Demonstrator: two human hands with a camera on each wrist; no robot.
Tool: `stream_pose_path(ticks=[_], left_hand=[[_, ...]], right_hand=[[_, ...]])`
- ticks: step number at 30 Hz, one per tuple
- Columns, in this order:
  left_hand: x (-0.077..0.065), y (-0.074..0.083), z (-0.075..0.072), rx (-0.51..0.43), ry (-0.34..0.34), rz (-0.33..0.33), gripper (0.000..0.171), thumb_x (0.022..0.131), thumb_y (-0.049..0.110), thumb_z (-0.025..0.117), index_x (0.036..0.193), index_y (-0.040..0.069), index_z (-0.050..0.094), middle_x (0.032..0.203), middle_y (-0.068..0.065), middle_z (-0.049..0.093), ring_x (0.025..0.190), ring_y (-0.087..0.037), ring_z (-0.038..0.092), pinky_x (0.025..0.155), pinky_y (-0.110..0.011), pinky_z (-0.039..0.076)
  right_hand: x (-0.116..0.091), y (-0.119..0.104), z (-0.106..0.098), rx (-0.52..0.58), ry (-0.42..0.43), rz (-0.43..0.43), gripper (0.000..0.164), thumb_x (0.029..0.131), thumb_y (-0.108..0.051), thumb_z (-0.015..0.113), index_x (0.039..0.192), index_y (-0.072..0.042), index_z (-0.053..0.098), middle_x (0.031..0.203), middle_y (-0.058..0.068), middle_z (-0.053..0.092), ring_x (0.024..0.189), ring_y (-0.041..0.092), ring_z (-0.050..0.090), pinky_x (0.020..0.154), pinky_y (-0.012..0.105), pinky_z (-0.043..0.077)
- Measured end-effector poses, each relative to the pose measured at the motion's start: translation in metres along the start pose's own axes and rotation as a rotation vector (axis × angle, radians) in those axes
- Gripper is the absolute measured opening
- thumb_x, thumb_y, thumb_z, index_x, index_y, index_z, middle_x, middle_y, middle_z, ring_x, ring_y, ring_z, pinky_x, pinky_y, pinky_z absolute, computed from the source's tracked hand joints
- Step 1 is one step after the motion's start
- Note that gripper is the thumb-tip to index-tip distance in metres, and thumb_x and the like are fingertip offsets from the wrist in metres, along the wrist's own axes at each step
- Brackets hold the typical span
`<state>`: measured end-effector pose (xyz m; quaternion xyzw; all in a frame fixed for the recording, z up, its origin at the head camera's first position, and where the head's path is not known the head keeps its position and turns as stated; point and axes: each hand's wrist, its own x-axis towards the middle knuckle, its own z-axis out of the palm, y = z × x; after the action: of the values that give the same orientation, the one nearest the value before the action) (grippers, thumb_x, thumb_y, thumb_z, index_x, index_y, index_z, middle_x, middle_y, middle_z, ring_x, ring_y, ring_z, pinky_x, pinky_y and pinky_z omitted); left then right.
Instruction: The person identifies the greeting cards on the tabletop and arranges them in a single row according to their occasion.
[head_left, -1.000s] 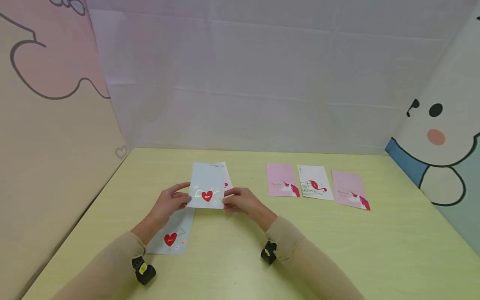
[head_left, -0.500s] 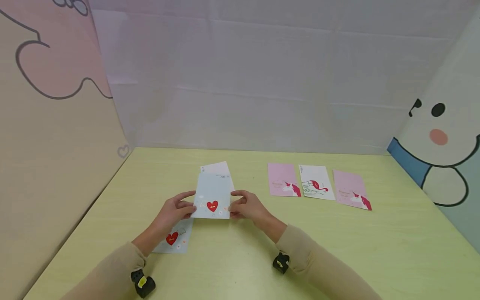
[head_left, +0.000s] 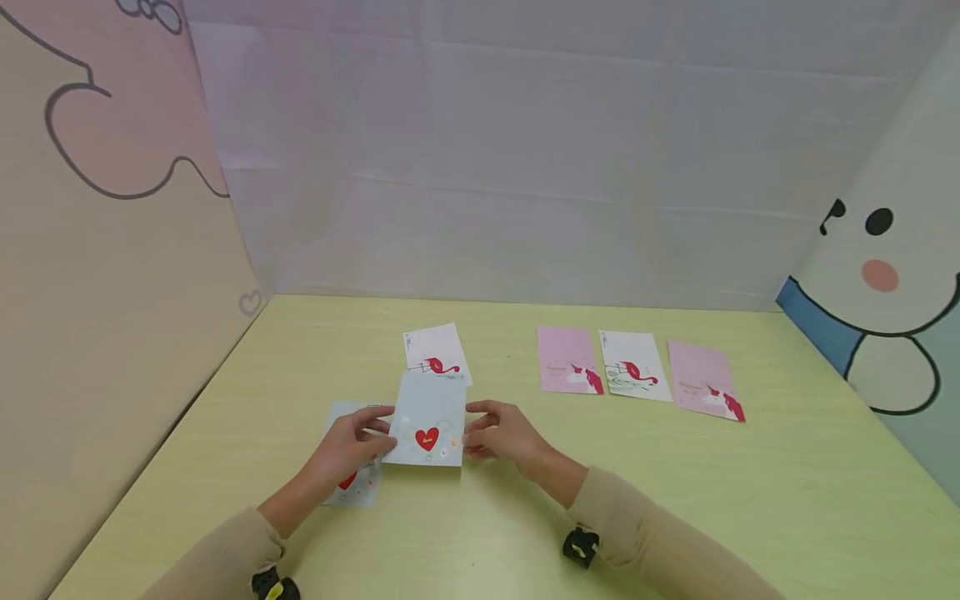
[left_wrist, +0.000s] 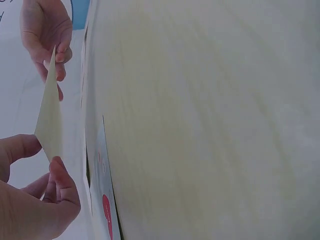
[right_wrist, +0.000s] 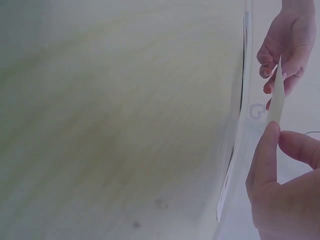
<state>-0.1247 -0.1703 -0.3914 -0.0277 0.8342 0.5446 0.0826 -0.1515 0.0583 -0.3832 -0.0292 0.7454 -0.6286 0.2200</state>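
Note:
Both hands hold a pale blue card printed with a red heart (head_left: 429, 404), raised above the table and seen nearly edge-on in the wrist views. My left hand (head_left: 351, 448) pinches its left edge between thumb and fingers (left_wrist: 59, 180). At the opposite edge, the right hand (head_left: 510, 435) pinches it too, thumb and fingers (right_wrist: 265, 155) meeting at the card's border. Under the left hand lies a second heart card (head_left: 360, 493), partly covered by that hand and the held card. Just behind, a white flamingo card (head_left: 435, 346) lies with its lower edge overlapped in the head view.
On the right of the pale yellow-green table (head_left: 600, 475) lie a pink unicorn card (head_left: 564, 354), a white flamingo card (head_left: 626, 346) and another pink unicorn card (head_left: 697, 371), side by side. A whitish backdrop (head_left: 487, 167) and printed side panels enclose the table.
Both hands have drawn the held heart card nearer to the person and slightly right. The flamingo card behind it now shows its red bird. The row on the right is unmoved.

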Motion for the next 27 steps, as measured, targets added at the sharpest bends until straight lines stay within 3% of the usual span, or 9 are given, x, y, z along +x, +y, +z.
stream_pose_path(ticks=[5,10,19,27], left_hand=[[-0.008,0.000,0.000,0.133,0.026,0.027,0.044,0.076,0.012,0.069,0.117,0.003,0.055,0.095,-0.004,0.055,0.082,-0.017,0.053,0.061,-0.027,0.045],[-0.013,0.000,0.002,0.194,0.009,0.042,0.043,0.074,0.013,0.071,0.114,0.003,0.057,0.091,-0.001,0.054,0.079,-0.016,0.050,0.062,-0.026,0.044],[-0.016,-0.007,0.002,0.203,-0.041,0.029,0.042,0.072,0.010,0.072,0.110,-0.001,0.059,0.087,-0.001,0.053,0.075,-0.016,0.048,0.055,-0.025,0.043],[-0.018,-0.008,0.000,0.208,-0.070,0.059,0.039,0.072,0.009,0.071,0.107,-0.005,0.059,0.085,-0.003,0.053,0.072,-0.016,0.047,0.052,-0.024,0.041]], right_hand=[[-0.006,0.001,0.000,-0.006,-0.033,0.013,0.044,0.079,0.002,0.061,0.120,0.004,0.046,0.087,0.012,0.057,0.068,0.021,0.060,0.065,0.033,0.052],[-0.010,0.003,-0.002,-0.030,-0.073,0.031,0.042,0.080,0.001,0.061,0.119,0.005,0.047,0.087,0.012,0.057,0.069,0.021,0.059,0.065,0.033,0.051],[-0.012,0.010,-0.001,-0.052,-0.117,0.050,0.039,0.080,0.000,0.060,0.117,0.006,0.049,0.084,0.010,0.059,0.068,0.019,0.059,0.063,0.031,0.051],[-0.010,0.013,0.000,-0.047,-0.150,0.049,0.038,0.079,0.001,0.059,0.115,0.008,0.049,0.080,0.009,0.058,0.066,0.019,0.059,0.061,0.031,0.052]])
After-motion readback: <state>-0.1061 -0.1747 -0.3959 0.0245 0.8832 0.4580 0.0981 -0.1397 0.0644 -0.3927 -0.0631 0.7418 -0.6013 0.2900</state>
